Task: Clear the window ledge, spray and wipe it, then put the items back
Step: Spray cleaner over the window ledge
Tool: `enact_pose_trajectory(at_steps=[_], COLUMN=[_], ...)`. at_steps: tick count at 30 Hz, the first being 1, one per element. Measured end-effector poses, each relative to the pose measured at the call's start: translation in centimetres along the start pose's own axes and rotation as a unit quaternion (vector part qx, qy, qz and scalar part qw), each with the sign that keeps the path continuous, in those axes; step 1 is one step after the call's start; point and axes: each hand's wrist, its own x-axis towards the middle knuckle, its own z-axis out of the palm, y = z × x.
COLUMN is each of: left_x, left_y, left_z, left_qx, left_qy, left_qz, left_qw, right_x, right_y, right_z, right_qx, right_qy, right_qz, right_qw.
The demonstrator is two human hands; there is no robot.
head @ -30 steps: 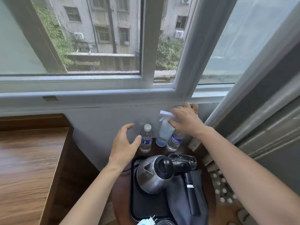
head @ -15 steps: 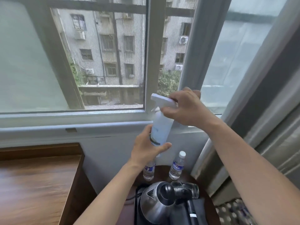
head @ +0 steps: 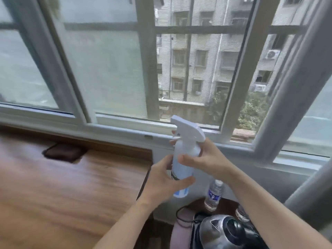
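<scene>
Head view. A spray bottle (head: pixel 185 159) stands nearly upright at lower centre of the frame, held in the air in front of the window ledge (head: pixel 125 133). Its body is a smooth, pale, translucent cylinder rounded at the shoulder, with a blue band at the base and a dark printed mark low on one side; its head is white moulded plastic, with the nozzle pointing to the upper left and the trigger beneath it.

The left hand (head: pixel 161 182) enters from the bottom centre and grips the lower half of the bottle, thumb laid across the front and fingers wrapped behind. The right hand (head: pixel 206 159) enters from the lower right and grips the neck and shoulder, thumb across the front and fingertips showing beside the trigger. Both hands are thus clamped on the same bottle, close together, one above the other.

The ledge is a painted grey-white strip running across mid-frame below the sliding window frames. A wooden desk (head: pixel 62 186) with glossy brown grain fills the lower left; a dark, flat, rounded object (head: pixel 62 152), blurred, lies at its far edge. Below the hands stand a clear plastic water bottle (head: pixel 213 194) with a blue label and a polished steel kettle (head: pixel 221 232) with a black lid
</scene>
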Motion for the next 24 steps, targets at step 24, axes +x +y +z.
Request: enact_pose_trajectory(at_steps=[24], left_x=[-19.6], left_y=[-12.8], left_z=[-41.7], left_qx=[0.049], left_qy=[0.003], left_qz=[-0.151], left_qw=[0.987], right_x=[11.3], right_y=[-5.9], right_z=[49.4], right_qx=[0.097], right_qy=[0.07], right_qz=[-0.065], right_qw=[0.991])
